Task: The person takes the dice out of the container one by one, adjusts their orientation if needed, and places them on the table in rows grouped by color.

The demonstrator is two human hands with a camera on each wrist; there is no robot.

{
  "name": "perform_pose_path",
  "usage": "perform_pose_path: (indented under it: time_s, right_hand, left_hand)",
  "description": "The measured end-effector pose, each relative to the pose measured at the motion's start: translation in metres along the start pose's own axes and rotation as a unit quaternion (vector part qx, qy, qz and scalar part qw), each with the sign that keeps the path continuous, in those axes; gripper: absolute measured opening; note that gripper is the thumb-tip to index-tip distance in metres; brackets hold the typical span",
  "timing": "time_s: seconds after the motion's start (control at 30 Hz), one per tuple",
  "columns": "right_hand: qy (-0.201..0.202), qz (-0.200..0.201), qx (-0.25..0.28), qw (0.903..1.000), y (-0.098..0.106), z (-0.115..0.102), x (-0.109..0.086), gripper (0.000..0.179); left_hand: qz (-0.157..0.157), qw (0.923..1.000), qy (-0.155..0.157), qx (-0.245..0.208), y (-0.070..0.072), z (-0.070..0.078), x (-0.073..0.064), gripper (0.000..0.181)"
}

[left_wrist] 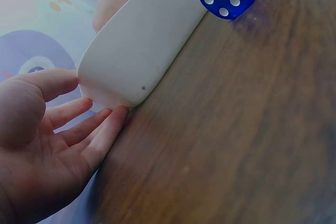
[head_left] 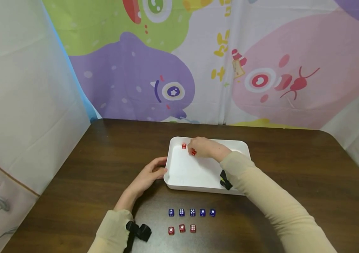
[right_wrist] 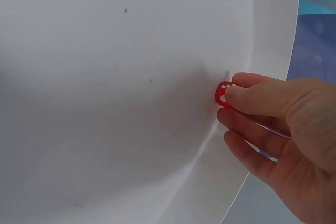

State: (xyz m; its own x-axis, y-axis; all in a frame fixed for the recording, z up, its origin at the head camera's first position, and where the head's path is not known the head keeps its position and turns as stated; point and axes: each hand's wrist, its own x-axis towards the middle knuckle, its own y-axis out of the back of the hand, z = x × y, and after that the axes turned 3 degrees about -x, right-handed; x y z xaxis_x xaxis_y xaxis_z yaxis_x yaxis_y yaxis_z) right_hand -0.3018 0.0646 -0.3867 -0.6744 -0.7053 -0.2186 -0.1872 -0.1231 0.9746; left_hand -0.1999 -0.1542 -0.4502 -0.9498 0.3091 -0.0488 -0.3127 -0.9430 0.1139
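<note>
My right hand [head_left: 206, 147] reaches into a white tray [head_left: 182, 177], near its far left part. Between thumb and fingertips it pinches a red die with white pips [right_wrist: 223, 94], low over the tray floor. Another red die [head_left: 184, 146] lies inside the tray, just left of those fingers. At the tray's left side is my left hand [head_left: 149, 175], its thumb and relaxed fingertips touching the outer wall. In the left wrist view, the thumb tip [left_wrist: 71, 83] meets the tray near the rim and the other fingertips lie lower.
In front of the tray, a row of several blue dice [head_left: 192, 212] lies on the dark wooden table [head_left: 128, 147]. Nearer still sit three red dice [head_left: 182, 228] in a second row. A cartoon-printed cloth [head_left: 135, 77] hangs behind the table.
</note>
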Motion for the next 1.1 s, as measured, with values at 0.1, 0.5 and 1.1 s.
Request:
perform_pose_path:
  time_s: [0.1, 0.5, 1.1]
  right_hand:
    - [-0.004, -0.018, 0.001, 0.9998, -0.001, 0.000, 0.002, 0.018]
    - [0.014, 0.010, 0.022, 0.9996, 0.008, -0.004, -0.009, 0.012]
    - [0.048, 0.103, 0.068, 0.9912, 0.018, -0.027, -0.048, 0.018]
  left_hand:
    - [-0.003, 1.0000, -0.004, 0.001, 0.001, -0.001, 0.000, 0.047]
    - [-0.001, 1.0000, 0.002, -0.001, -0.001, 0.004, -0.002, 0.047]
    - [0.002, 1.0000, 0.006, 0.005, 0.000, 0.001, 0.000, 0.046]
